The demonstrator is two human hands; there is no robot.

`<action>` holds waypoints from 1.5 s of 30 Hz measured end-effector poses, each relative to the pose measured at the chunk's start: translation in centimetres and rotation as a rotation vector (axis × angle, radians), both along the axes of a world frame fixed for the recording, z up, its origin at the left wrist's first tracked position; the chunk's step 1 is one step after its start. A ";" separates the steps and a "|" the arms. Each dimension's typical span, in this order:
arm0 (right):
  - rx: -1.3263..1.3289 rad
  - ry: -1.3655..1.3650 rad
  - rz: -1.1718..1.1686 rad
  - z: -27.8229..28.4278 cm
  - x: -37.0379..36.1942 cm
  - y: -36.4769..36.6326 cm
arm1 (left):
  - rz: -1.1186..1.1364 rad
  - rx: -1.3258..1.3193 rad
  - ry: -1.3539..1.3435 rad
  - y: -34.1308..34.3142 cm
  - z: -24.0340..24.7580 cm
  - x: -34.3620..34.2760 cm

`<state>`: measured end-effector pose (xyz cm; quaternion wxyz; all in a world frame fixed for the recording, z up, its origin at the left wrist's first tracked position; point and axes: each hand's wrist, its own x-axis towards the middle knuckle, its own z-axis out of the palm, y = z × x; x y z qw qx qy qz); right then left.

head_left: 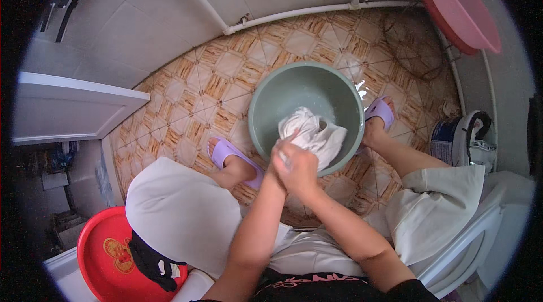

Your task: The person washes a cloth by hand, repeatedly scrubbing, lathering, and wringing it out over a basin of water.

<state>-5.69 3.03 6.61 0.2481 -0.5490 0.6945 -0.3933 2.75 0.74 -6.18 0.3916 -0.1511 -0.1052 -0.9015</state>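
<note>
A wet-looking white cloth (311, 135) is bunched up over the near side of a grey-green plastic basin (274, 98). My right hand (301, 169) is closed around the near end of the cloth. Pressed close beside it, my left hand (281, 152) is also closed on the cloth, its fingers partly hidden by the right hand. The loose part of the cloth spreads away from my fists, inside the basin's rim. The basin stands on the tiled floor between my feet, which are in lilac slippers (226, 153).
A red basin (96, 245) holding a black cloth (150, 262) is at the lower left, below an open white cabinet door (73, 108). Pink and red basins (464, 7) hang at the right wall. A dark blue container (447, 139) stands near my right leg. White pipes (294, 20) run along the wall.
</note>
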 end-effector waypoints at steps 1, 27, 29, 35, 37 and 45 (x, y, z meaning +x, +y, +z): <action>-0.055 -0.084 0.099 0.5 0.2 0.4 | 0.045 0.137 -0.143 0.2 -0.3 0.8; 0.166 -0.082 -0.306 -3.4 -5.0 -3.2 | 0.037 0.192 -0.335 -0.5 4.5 -3.7; 0.089 -0.150 -0.208 -2.6 -3.0 -2.7 | 0.039 -0.075 0.272 -1.3 1.9 -2.7; 0.325 -0.403 -0.317 -9.5 -14.3 -3.5 | 0.227 0.381 -0.840 -1.2 13.0 -4.6; 0.295 -0.481 -0.257 -7.1 -16.2 -3.1 | 0.241 0.302 -0.874 -1.7 15.1 -3.5; -0.192 -0.680 0.657 1.1 -11.6 -5.6 | -0.107 -0.248 -1.285 -2.3 17.7 -1.6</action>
